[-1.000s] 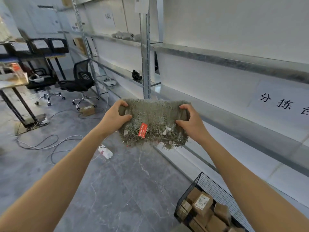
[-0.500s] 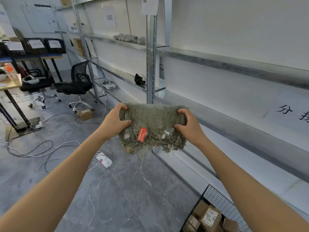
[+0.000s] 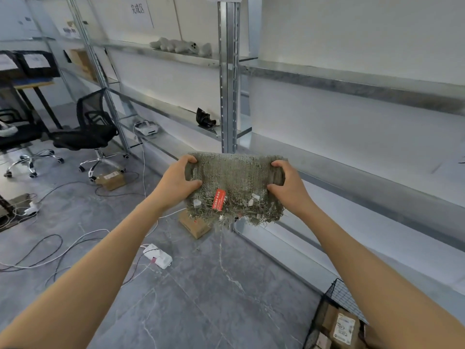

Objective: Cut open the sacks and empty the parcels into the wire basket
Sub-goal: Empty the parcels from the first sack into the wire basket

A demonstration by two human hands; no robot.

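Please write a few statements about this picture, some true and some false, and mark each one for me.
1. The left hand and the right hand both grip the sack. True.
2. The sack lies inside the wire basket. False: it is held in the air, away from the basket.
3. A red tag sits on the sack. True.
4. The wire basket is empty. False: cardboard parcels lie in it.
5. A cardboard box lies on the floor beyond the sack. True.
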